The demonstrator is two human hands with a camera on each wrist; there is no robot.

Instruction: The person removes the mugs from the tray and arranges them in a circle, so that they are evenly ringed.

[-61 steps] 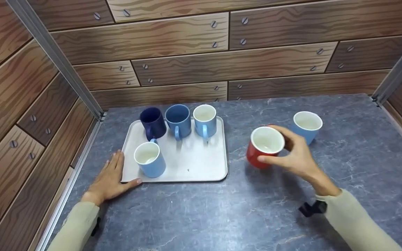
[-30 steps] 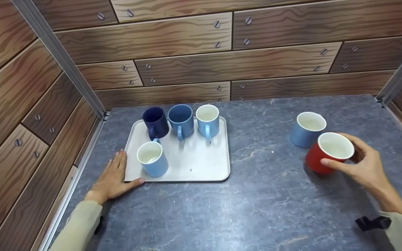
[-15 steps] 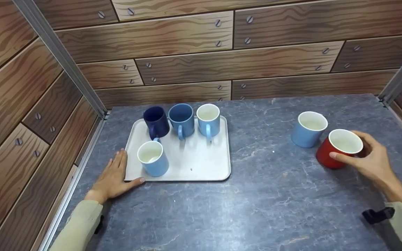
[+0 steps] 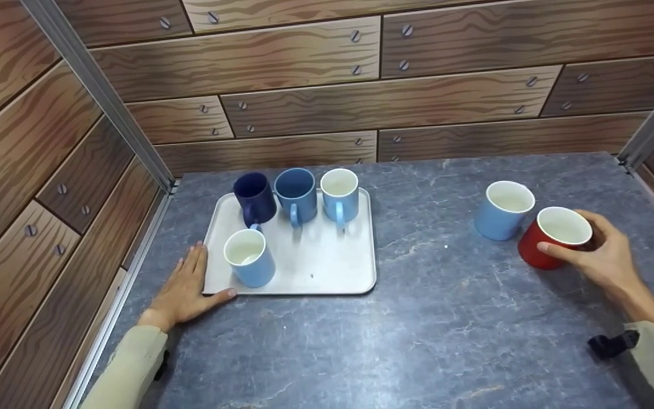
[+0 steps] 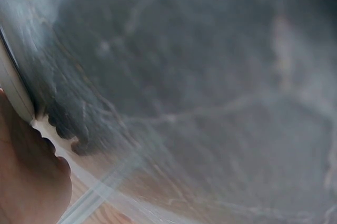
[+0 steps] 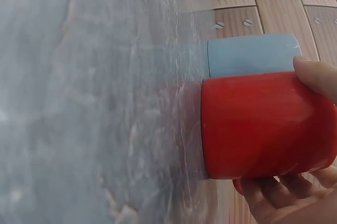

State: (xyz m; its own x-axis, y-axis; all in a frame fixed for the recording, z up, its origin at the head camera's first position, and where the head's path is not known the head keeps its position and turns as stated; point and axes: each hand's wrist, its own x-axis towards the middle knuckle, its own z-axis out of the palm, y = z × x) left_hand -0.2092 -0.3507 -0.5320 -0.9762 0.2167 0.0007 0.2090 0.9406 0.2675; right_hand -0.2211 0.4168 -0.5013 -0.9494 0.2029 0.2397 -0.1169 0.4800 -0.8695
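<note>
On the table [image 4: 418, 341], a tray [image 4: 327, 261] is touched at its eight o'clock corner by the left hand [image 4: 179, 292], laid flat, fingers straight. At the tray's three o'clock, a red mug [image 4: 538, 250] is gripped by the right hand [image 4: 605, 258], with a light blue mug [image 4: 496, 220] at its ten. On the tray are set a navy mug [image 4: 260, 209], eleven o'clock; a mid-blue mug [image 4: 304, 205], twelve; pale blue mugs [image 4: 351, 205], one and eight.

No text or label can be read.

Enclosed work booth: wood-print wall panels [image 4: 281, 59], metal corner posts [image 4: 93, 79], marbled grey tabletop [image 4: 327, 352].
</note>
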